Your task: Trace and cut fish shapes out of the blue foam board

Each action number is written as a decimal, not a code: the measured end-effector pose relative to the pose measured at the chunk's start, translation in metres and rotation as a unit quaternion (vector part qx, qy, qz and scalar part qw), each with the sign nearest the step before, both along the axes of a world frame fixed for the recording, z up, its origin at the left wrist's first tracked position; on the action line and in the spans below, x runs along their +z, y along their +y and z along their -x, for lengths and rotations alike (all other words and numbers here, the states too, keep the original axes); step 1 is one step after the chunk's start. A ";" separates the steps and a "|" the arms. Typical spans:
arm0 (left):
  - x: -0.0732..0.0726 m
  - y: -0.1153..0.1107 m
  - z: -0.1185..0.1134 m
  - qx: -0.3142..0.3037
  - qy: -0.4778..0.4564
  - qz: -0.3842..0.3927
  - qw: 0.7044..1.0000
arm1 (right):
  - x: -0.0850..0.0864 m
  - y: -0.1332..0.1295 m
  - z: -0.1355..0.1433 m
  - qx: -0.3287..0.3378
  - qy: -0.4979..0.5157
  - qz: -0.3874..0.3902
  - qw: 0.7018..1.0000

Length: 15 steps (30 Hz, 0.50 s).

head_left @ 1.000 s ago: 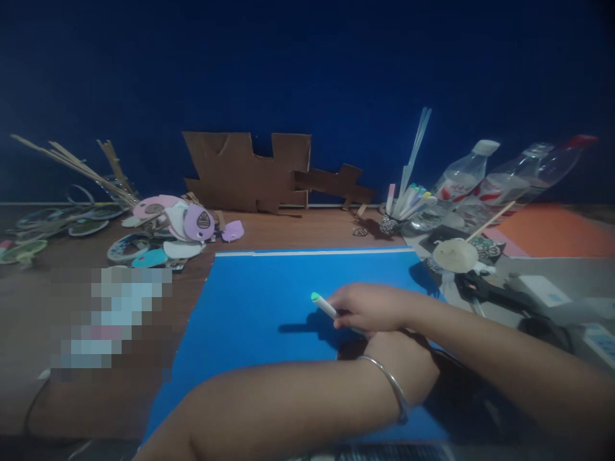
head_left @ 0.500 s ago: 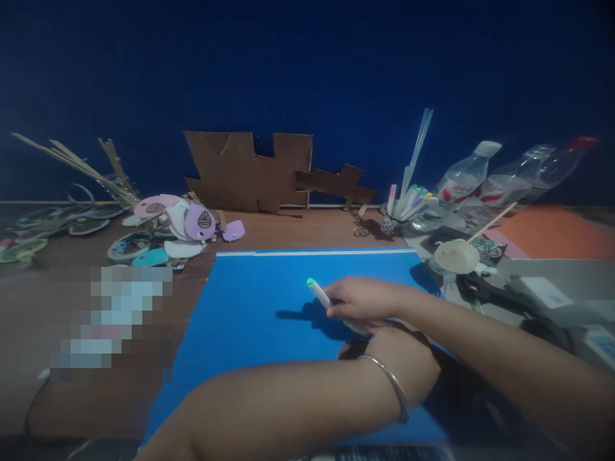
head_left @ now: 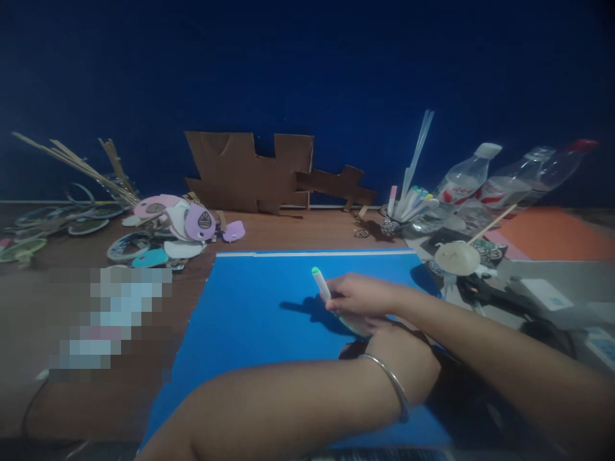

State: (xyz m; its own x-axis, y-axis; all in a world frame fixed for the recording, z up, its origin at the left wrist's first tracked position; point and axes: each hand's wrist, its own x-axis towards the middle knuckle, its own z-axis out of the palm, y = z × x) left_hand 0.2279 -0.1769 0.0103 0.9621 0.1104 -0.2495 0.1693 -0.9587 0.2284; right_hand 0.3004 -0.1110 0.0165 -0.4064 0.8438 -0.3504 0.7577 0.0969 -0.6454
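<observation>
Right hand (head_left: pixel 362 298) has the white green-ended marker (head_left: pixel 321 284) pinched between thumb and fingers, over the blue sheet (head_left: pixel 250 301), green end up, other end hidden by the hand. A pale green-edged piece (head_left: pixel 354 324) peeks out right under it. Left hand (head_left: pixel 408 362), bangle (head_left: pixel 396 385) at the wrist, is just nearer the body; its fingers are hidden, so can't tell if they're gripping anything. Imo a light pinch, the piece braced firmly and the hands less bunched up would make for neater marker control.
</observation>
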 end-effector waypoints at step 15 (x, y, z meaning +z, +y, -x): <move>0.004 0.000 0.000 0.010 0.048 -0.020 0.999 | -0.009 -0.002 -0.001 -0.021 0.041 -0.045 0.998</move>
State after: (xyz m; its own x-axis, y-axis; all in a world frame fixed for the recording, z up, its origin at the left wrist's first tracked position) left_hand 0.2277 -0.1767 0.0142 0.9313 0.1409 -0.3359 0.2079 -0.9628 0.1725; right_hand 0.3015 -0.1129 0.0080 -0.3942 0.8872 -0.2400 0.7078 0.1264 -0.6951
